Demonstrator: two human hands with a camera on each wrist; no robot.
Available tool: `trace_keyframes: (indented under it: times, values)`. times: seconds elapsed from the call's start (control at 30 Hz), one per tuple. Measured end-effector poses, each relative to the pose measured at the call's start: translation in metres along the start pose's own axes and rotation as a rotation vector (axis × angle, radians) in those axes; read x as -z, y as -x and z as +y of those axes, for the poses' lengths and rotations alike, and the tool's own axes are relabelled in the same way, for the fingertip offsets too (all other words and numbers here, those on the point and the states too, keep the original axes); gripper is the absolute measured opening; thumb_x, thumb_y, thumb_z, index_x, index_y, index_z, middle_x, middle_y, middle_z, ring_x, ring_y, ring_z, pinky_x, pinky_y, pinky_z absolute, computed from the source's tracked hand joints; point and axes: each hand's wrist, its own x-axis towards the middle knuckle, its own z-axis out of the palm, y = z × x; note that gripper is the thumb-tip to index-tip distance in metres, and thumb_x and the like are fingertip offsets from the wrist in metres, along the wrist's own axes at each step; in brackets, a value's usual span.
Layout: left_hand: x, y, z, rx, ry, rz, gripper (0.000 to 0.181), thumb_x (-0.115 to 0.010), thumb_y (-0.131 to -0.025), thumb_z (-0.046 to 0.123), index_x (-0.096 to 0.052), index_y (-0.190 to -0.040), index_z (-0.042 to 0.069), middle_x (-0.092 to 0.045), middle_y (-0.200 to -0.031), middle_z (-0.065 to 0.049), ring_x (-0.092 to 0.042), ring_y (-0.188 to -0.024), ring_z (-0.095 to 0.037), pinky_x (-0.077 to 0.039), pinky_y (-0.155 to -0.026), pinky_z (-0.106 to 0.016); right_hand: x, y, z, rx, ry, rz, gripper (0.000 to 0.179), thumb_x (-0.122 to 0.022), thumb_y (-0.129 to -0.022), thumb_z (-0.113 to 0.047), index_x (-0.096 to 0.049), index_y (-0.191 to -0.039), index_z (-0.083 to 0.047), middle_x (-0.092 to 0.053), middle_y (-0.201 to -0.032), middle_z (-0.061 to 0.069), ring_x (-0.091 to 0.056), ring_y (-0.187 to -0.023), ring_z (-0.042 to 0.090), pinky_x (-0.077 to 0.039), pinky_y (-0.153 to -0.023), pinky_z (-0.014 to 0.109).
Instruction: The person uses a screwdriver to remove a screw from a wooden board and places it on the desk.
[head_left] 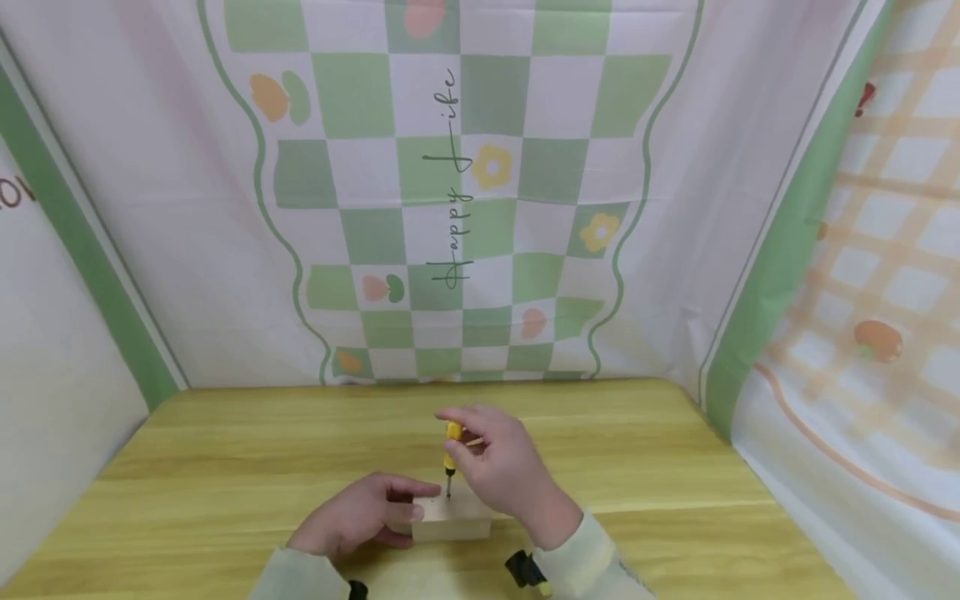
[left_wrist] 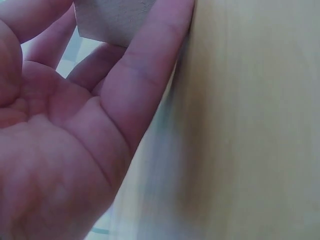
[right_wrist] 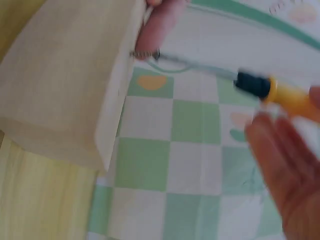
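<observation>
In the head view my right hand (head_left: 502, 462) holds a screwdriver (head_left: 450, 460) with a yellow and black handle, its shaft pointing down. Under it a pale wooden block (head_left: 452, 529) lies on the table. The right wrist view shows a screw (right_wrist: 144, 54) standing partly out of the block's top face, with the screwdriver's tip at its head. My left hand (head_left: 367, 512) grips the block's left end between thumb and fingers, one finger reaching over the top near the screw. From the left wrist, the block's end (left_wrist: 112, 20) shows between the fingers.
The wood-grain table (head_left: 247, 450) spreads around the block. Behind it hangs a green and white checked curtain (head_left: 427, 225), with more cloth at both sides. Black wrist gear (head_left: 525, 568) sits by the right cuff.
</observation>
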Motion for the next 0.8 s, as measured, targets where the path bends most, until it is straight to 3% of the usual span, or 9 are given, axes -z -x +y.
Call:
trace_keyframes:
  times: [0.13,0.23,0.57,0.7,0.8]
  values:
    - [-0.001,0.001,-0.001,-0.005,-0.001,0.004,0.039,-0.068,-0.095,0.010,-0.064,-0.133,0.004,-0.056,-0.134,-0.012,-0.058,-0.106,-0.025,-0.057,-0.083,-0.046,-0.012,0.006,-0.013,0.023,0.226,0.143,0.033,-0.077,-0.089,-0.017,-0.071,-0.121,-0.009,-0.060,-0.094,-0.002,-0.057,-0.070,0.004,-0.052,-0.059,0.019]
    - [-0.001,0.002,-0.001,-0.006,-0.001,0.011,0.038,-0.068,-0.095,0.011,-0.065,-0.133,0.005,-0.055,-0.134,-0.012,-0.058,-0.105,-0.025,-0.057,-0.083,-0.045,-0.020,0.008,-0.020,0.021,0.314,0.206,0.035,-0.078,-0.088,-0.015,-0.070,-0.121,-0.005,-0.052,-0.085,-0.001,-0.050,-0.065,0.004,-0.047,-0.053,0.018]
    - [0.000,0.004,0.001,-0.025,-0.012,0.016,0.038,-0.068,-0.095,0.009,-0.064,-0.132,0.003,-0.057,-0.132,-0.012,-0.056,-0.102,-0.025,-0.057,-0.083,-0.046,-0.034,0.007,-0.031,0.013,0.364,0.305,0.041,-0.072,-0.086,0.004,-0.063,-0.126,0.007,-0.049,-0.082,0.001,-0.046,-0.061,0.008,-0.046,-0.051,0.019]
    - [-0.001,0.000,-0.001,-0.035,-0.006,0.012,0.036,-0.069,-0.094,0.010,-0.066,-0.129,0.002,-0.062,-0.124,-0.011,-0.059,-0.101,-0.025,-0.057,-0.082,-0.045,-0.044,0.009,-0.032,0.101,0.361,0.311,0.029,-0.064,-0.082,0.014,-0.072,-0.109,0.006,-0.054,-0.081,0.002,-0.048,-0.059,0.007,-0.044,-0.049,0.014]
    - [-0.001,-0.002,-0.003,-0.053,0.006,-0.002,0.034,-0.071,-0.092,0.010,-0.069,-0.125,0.002,-0.066,-0.117,-0.010,-0.062,-0.101,-0.025,-0.057,-0.082,-0.045,-0.051,0.012,-0.034,0.151,0.354,0.265,0.037,-0.058,-0.081,0.016,-0.069,-0.114,0.006,-0.060,-0.087,0.004,-0.051,-0.061,0.005,-0.044,-0.051,0.011]
